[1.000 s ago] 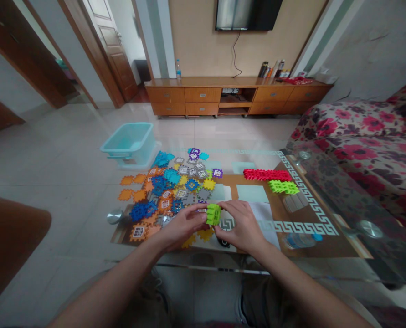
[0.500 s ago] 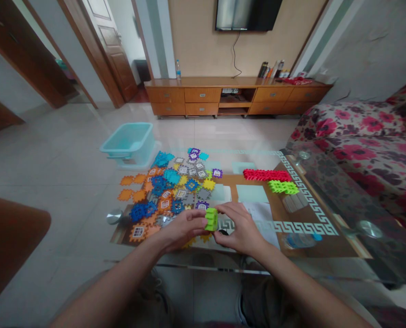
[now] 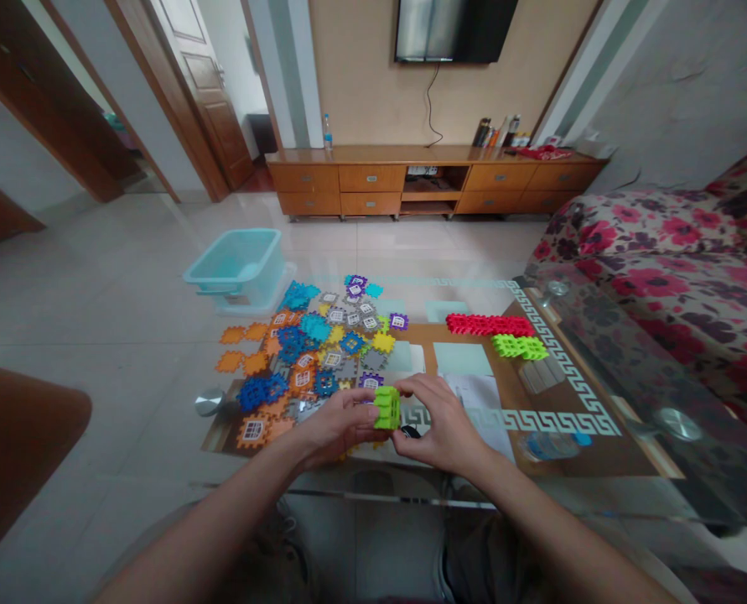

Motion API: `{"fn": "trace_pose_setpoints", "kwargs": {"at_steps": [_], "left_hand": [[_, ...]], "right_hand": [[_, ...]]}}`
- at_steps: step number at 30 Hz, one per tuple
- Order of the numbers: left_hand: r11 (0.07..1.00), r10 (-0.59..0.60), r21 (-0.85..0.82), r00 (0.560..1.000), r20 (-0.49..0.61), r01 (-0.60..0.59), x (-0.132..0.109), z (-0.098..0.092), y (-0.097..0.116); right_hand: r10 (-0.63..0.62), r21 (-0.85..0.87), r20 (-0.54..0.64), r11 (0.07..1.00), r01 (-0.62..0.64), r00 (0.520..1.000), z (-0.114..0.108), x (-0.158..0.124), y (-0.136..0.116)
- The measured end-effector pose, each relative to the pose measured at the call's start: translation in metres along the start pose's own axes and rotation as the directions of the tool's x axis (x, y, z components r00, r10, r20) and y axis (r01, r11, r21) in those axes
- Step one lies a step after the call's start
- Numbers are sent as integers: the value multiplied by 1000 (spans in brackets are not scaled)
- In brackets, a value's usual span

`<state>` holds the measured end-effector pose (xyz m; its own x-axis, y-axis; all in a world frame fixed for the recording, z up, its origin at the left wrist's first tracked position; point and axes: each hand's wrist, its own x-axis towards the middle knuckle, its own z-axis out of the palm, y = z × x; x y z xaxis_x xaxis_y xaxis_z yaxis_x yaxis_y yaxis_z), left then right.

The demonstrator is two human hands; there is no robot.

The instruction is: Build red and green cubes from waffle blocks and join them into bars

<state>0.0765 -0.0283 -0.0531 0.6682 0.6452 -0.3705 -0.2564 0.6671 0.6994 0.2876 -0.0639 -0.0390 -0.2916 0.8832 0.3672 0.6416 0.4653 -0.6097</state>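
Observation:
Between my two hands, above the near edge of the glass table, is a small lime-green block [image 3: 386, 408] built of interlocking plastic tiles. My left hand [image 3: 341, 424] is closed on its left side. The fingers and thumb of my right hand [image 3: 439, 424] grip its right edge. Left of my hands lie many loose notched building tiles, among them orange tiles [image 3: 303, 379], blue tiles [image 3: 255, 393] and grey tiles [image 3: 373, 359]. On the right side of the table rest a long red row of joined tiles [image 3: 490, 325] and a shorter lime-green row [image 3: 520, 346].
A light-blue plastic tub [image 3: 238, 268] stands beyond the table's far left corner. A water bottle [image 3: 554, 445] shows at the near right of the table. A floral sofa [image 3: 656, 235] is on the right, and a wooden TV cabinet [image 3: 373, 179] lies along the far wall.
The lime-green block has turned slightly and shifted a little left in my hands. Both hands stay almost in the same place, and the camera has tilted up slightly.

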Motion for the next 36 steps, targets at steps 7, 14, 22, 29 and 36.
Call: {"fn": "trace_pose_setpoints", "kwargs": {"at_steps": [7, 14, 22, 29, 36], "left_hand": [[1000, -19, 12, 1000, -24, 20, -2, 3, 2], [999, -10, 33, 999, -32, 11, -1, 2, 1], [999, -2, 36, 999, -46, 4, 1, -4, -3], [1000, -3, 10, 1000, -22, 3, 1, -2, -4], [1000, 9, 26, 1000, -11, -9, 0, 4, -2]], "right_hand": [[-19, 4, 20, 1000, 19, 1000, -1, -1, -1], [-35, -2, 23, 999, 35, 999, 1, -2, 1], [-51, 3, 43, 999, 51, 998, 1, -2, 2], [-41, 54, 49, 998, 38, 998, 5, -3, 4], [-6, 72, 80, 997, 0, 997, 5, -3, 3]]}}
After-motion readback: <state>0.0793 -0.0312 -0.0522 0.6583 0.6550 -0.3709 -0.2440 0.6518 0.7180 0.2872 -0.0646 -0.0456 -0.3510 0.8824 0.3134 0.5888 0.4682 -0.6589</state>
